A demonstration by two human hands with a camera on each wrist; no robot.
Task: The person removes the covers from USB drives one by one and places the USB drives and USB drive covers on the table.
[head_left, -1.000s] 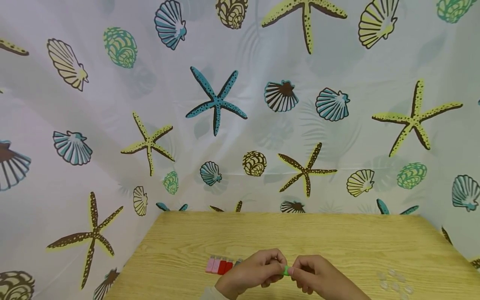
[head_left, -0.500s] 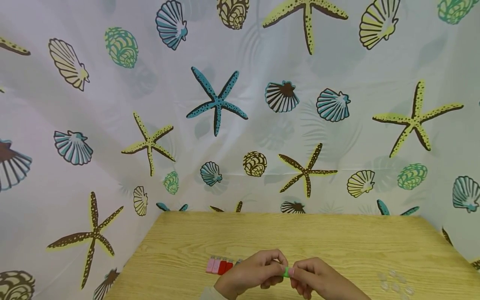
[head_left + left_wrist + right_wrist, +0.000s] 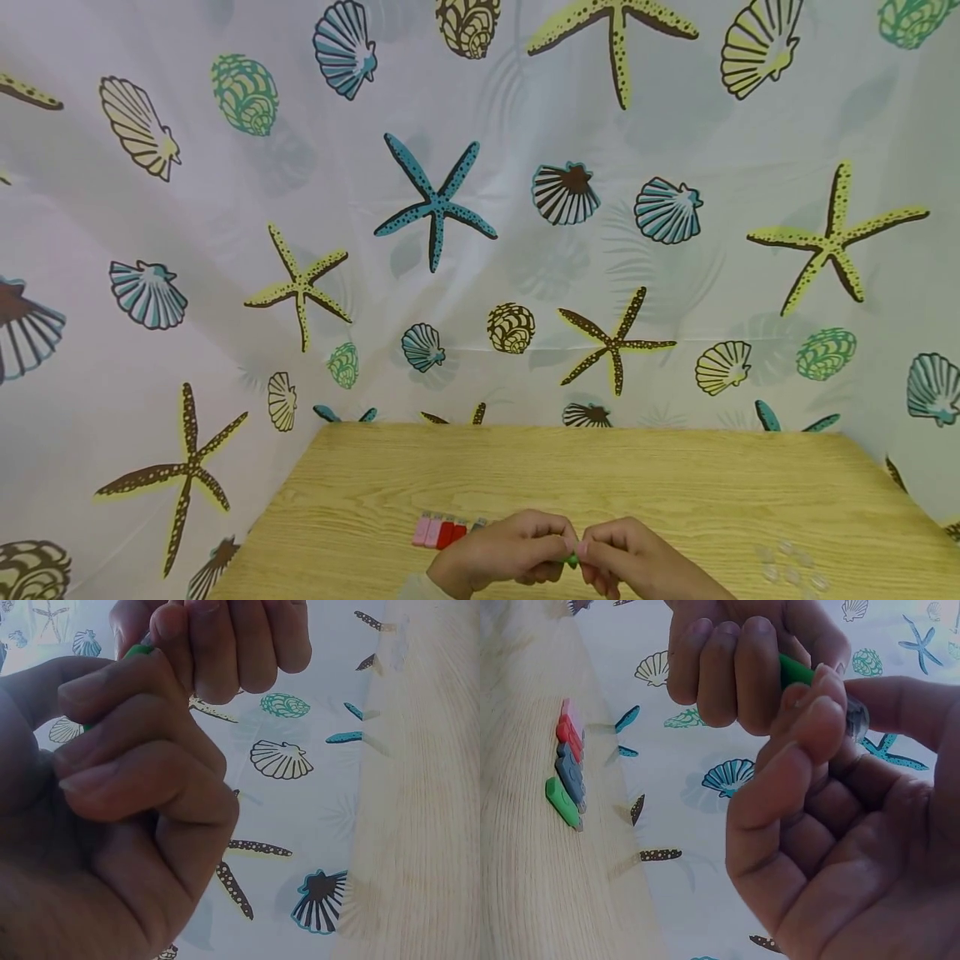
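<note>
Both hands meet over the front of the table in the head view, fingertips close together. My left hand (image 3: 517,546) pinches a green USB flash drive (image 3: 795,671) by its body. At the drive's other end, my right hand (image 3: 633,554) pinches a clear cap (image 3: 859,720) between thumb and fingers. The fingers cover much of the drive; only a bit of green shows in the head view and the left wrist view.
Left of the hands lies a row of flash drives: pink (image 3: 422,531), red (image 3: 446,533), dark grey (image 3: 568,765) and green (image 3: 561,801). Several small clear pieces (image 3: 792,575) are scattered at the right of the wooden table (image 3: 600,467). Shell-patterned cloth (image 3: 480,250) rises behind.
The hands have drawn closer together and tilted. The green drive now shows lower, beneath the fingertips, and less of it is visible. The things on the table have not moved.
</note>
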